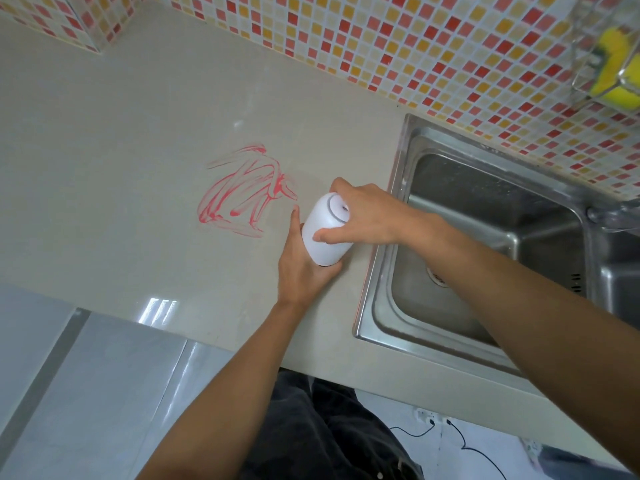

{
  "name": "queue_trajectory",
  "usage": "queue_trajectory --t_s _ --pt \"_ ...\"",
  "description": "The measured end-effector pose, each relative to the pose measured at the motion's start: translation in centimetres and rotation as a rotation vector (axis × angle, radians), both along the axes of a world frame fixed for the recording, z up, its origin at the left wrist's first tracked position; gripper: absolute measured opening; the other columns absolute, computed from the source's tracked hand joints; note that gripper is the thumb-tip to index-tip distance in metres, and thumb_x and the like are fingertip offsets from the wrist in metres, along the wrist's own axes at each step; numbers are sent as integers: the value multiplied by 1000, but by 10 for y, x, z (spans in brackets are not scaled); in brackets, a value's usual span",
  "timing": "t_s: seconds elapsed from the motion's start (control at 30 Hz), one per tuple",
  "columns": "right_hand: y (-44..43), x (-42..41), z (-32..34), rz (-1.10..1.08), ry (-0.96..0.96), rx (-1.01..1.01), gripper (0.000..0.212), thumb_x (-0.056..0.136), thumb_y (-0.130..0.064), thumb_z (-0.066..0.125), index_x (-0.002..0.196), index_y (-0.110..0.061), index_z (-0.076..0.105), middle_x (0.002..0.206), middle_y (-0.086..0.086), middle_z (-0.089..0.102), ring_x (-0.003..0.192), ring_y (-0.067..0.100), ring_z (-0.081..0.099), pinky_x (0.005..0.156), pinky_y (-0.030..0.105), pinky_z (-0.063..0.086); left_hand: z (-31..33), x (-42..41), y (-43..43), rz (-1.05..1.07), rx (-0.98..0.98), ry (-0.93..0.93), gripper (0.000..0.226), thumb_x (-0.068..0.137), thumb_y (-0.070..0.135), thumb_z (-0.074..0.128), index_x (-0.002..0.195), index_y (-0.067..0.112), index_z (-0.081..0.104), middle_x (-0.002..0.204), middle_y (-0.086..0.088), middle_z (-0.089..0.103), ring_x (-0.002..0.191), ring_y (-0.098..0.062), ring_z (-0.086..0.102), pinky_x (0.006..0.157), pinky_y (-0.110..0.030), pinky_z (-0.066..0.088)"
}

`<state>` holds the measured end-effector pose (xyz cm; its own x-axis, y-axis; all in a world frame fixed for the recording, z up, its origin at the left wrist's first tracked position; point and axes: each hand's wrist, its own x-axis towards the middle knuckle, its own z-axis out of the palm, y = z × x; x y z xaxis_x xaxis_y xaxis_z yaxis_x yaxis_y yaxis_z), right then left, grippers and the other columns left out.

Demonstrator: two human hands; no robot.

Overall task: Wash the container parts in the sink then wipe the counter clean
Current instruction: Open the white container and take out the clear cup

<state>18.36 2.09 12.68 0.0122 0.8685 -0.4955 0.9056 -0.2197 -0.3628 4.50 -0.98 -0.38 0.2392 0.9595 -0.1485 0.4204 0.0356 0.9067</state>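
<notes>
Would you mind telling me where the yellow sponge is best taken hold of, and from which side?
Probably by its upper end, coming from above. The yellow sponge stands on end in a clear holder fixed to the tiled wall above the sink, so its sides are walled in. Both hands are busy now: the left hand and right hand grip the white container.

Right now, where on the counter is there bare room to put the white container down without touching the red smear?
Two patches are free: the wide beige counter left of and behind the red smear, up to the tiled wall, and the front strip near the counter edge. It is crowded between the smear and the sink, where both hands hold the white container.
</notes>
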Motion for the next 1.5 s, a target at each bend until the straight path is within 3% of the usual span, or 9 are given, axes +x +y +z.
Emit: queue_trajectory --t_s 0.33,0.47,0.57,0.67,0.87,1.07,1.17,1.3,1.5 --pt "15 9 32 321 -57 -64 67 65 -43 78 116 -28 37 97 -1 53 86 22 53 69 41 50 4 0 0 -40 -57 -45 117 67 30 83 152 22 3 125 15 53 112 -16 58 83 -29 48" --pt "20 13 51 297 -69 -43 69 63 -41 79 117 -28 37 93 -2 54 83 19 53 69 40 51 5 -2 0 -16 -18 -92 90 64 31 84 138 31 31 131 13 52 116 -10 55 90 -35 51" --pt "17 21 62 225 -60 -39 70 61 -45 80 116 -33 37 94 -3 55 83 15 53 70 39 51 9 0 1 40 -1 -94 72 64 30 84 114 50 37 117 17 57 105 0 57 84 -25 51" --pt "9 37 73 74 19 54 68 62 -46 82 115 -36 40 106 1 56 91 17 55 72 36 51 4 -1 9 129 43 -100 57 60 35 85 104 38 49 101 13 61 98 -10 60 81 -33 53" --pt "0 77 50 -292 274 164 74 72 -33 82 133 -33 39 121 0 50 101 13 56 76 22 48 2 2 3 182 99 -17 81 60 43 86 126 20 47 117 11 49 117 -10 38 95 -16 36" --pt "-12 75 -28 -474 403 120 80 66 -27 82 135 -25 40 120 -7 56 108 13 58 84 26 47 2 2 1 206 221 68 82 61 47 81 126 14 42 117 -2 46 113 -23 43 98 -46 43" --pt "-13 57 -55 -538 497 205 86 56 -30 82 130 -27 39 119 -14 54 108 7 57 89 26 49 2 -1 2 202 224 79 84 61 45 81 127 13 42 118 -4 47 114 -23 42 99 -45 43" --pt "-11 36 -75 -578 563 309 87 56 -29 88 128 -33 39 120 -19 56 107 1 58 90 29 51 3 -19 2 202 205 116 79 57 33 85 124 19 46 111 12 46 109 -17 48 97 -43 42" --pt "-6 12 -90 -600 533 366 92 51 -37 90 126 -40 36 117 -21 59 106 7 60 91 38 51 4 -49 3 214 139 101 81 56 28 86 126 29 45 118 17 51 112 -10 54 96 -42 47"
